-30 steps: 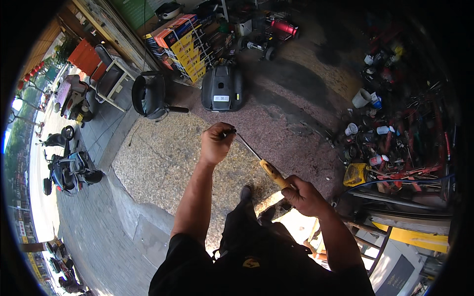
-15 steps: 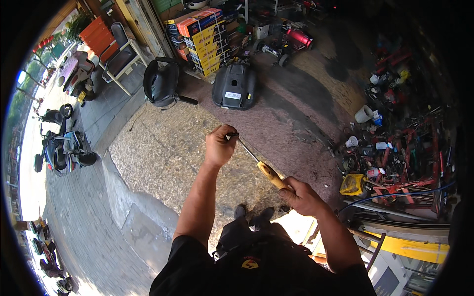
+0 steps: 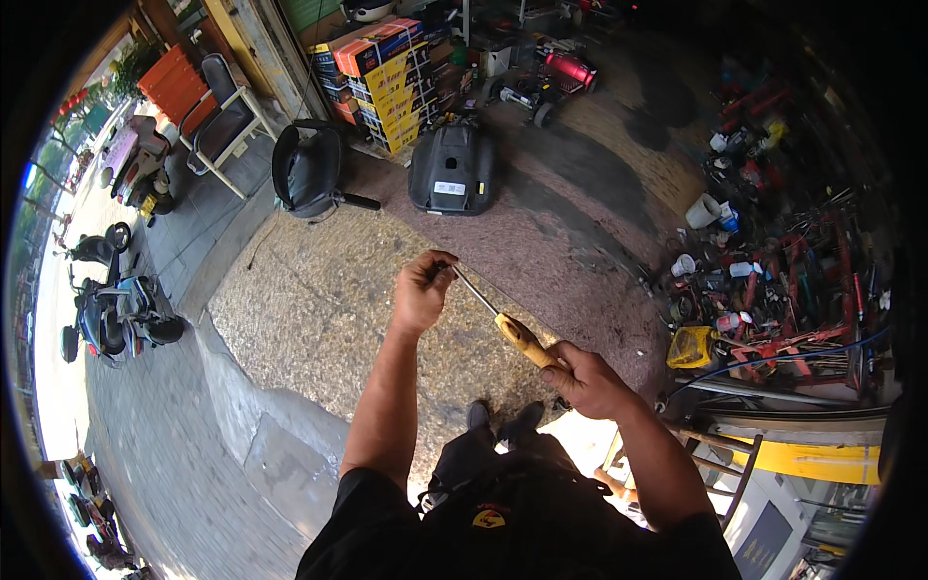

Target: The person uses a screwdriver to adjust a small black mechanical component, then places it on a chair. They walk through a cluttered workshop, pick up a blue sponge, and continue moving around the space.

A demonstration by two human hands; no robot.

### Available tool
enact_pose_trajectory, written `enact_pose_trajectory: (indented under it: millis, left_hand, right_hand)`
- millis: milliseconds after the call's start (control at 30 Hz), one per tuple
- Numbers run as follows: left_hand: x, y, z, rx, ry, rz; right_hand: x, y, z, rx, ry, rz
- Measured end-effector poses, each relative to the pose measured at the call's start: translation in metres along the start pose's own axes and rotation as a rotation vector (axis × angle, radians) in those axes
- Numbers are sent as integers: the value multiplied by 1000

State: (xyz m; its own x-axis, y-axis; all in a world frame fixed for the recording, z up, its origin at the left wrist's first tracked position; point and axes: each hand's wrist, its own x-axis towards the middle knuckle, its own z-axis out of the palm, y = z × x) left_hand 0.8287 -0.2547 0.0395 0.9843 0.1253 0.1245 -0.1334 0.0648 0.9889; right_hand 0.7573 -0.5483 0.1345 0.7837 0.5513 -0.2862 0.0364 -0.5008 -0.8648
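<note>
My right hand [image 3: 592, 383] is closed round the rear end of a screwdriver [image 3: 522, 338] with a worn yellow handle and a thin metal shaft. The shaft slants up and to the left. At its tip, my left hand [image 3: 420, 294] is closed, thumb and fingers pinched together. Whatever lies between those fingers is too small and hidden to name. Both hands are held out over the floor in front of my body.
A black moulded plastic cover [image 3: 452, 169] and a black scooter seat [image 3: 307, 170] lie on the floor ahead. Stacked boxes [image 3: 391, 101] stand behind them. Tools and parts clutter the right side around a yellow container [image 3: 690, 348]. Parked scooters [image 3: 121, 309] and a chair [image 3: 224, 126] are at left.
The view has shifted slightly. My left fingers have turned at the screwdriver tip, and the small dark piece seen in them before is now mostly hidden. My right hand keeps its grip.
</note>
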Motion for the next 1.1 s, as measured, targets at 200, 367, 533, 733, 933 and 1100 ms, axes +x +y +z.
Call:
enact_pose_trajectory:
  millis: [200, 367, 533, 733, 933, 1100]
  left_hand:
    - [4, 16, 0, -783, 12, -398]
    - [7, -1, -7, -1030, 5, -502]
    - [9, -2, 1, -1117, -27, -518]
    - [10, -27, -13, -1030, 79, -488]
    - [-3, -56, -28, -891, -1, -450]
    - [-45, 14, 56, -618, 56, -574]
  right_hand:
    - [-2, -3, 9, -12, -6, 18]
    - [-1, -6, 21, -15, 5, 28]
    - [-4, -7, 25, -113, 25, 20]
    - [-7, -9, 30, -162, 4, 108]
    - [-10, -2, 43, -142, 38, 208]
    - [-8, 17, 48, -129, 42, 320]
